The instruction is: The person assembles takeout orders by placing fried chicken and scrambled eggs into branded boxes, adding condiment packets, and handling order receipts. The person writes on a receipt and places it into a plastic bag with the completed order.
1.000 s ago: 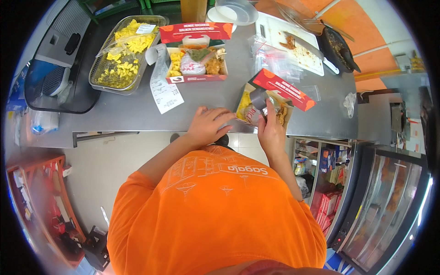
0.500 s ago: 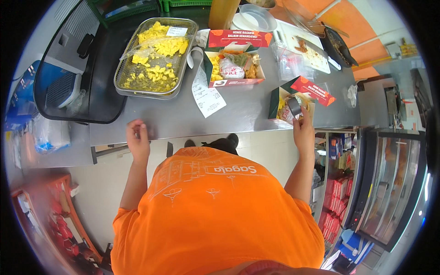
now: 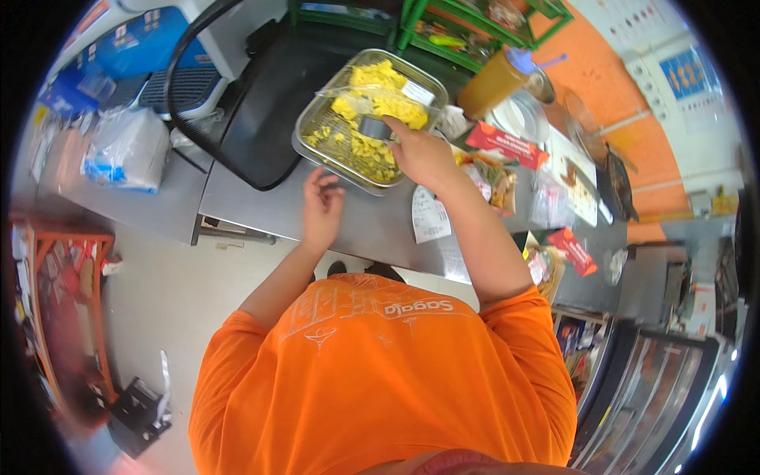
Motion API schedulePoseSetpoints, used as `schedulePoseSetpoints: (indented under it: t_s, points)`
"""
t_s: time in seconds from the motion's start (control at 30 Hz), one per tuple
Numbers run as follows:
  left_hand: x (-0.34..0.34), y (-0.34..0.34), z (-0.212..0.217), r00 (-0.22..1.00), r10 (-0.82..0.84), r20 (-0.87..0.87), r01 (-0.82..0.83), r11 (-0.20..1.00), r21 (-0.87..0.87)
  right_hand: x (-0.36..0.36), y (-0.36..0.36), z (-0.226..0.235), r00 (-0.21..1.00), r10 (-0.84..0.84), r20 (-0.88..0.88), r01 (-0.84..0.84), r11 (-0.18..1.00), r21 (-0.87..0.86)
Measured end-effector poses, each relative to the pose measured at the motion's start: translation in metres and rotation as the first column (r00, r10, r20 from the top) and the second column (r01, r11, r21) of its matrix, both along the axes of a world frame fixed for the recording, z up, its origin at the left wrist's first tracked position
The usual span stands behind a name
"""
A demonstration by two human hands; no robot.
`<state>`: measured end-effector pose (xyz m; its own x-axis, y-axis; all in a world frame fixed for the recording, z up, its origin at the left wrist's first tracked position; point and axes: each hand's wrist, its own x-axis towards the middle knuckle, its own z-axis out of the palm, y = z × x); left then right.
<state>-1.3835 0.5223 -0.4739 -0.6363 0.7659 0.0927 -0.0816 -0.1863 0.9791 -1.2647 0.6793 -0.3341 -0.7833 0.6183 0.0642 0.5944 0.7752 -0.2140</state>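
Observation:
A wire-mesh basket tray (image 3: 302, 136) holds yellow scrambled egg (image 3: 372, 77), partly covered by clear plastic film. My right hand (image 3: 421, 152) reaches over it, fingers closed on a small dark grey cup (image 3: 374, 127) just above the egg. The cup's inside does not show. Close to the tray's near edge, my left hand (image 3: 322, 207) is empty, its fingers loosely bent and apart. Right of the tray, a meal box (image 3: 503, 194) with a red lid flap is partly hidden by my right arm. Another filled box (image 3: 545, 265) sits nearer the counter's right end.
A paper receipt (image 3: 428, 218) lies on the steel counter beside my right forearm. Behind the boxes stand a squeeze bottle (image 3: 492, 83) of brown sauce and a cutting board (image 3: 571, 174) with a knife. A black mesh-rimmed bin (image 3: 261, 180) borders the tray's left.
My right hand has carried the grey cup from the nearer meal box leftward to the egg tray. My left hand has moved toward the tray's near edge. The view has swung left.

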Motion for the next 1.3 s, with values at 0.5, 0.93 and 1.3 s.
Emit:
schedulePoseSetpoints:
  t_s: [0.5,0.93,1.3]
  points:
    - [0.008,-0.008,0.013,0.978,-0.039,-0.207,0.015,0.993,-0.114,-0.015,0.028,0.017,0.936,0.067,0.347,-0.080,0.997,0.021]
    - [0.005,-0.006,0.012,0.901,-0.074,-0.427,0.060,0.997,-0.046,-0.005,0.009,0.011,0.966,0.004,0.260,0.175,0.729,-0.661]
    - [0.005,-0.005,-0.003,0.939,-0.086,-0.334,0.042,0.990,-0.138,0.078,-0.003,-0.002,0.574,-0.812,-0.106,-0.391,-0.158,-0.907]
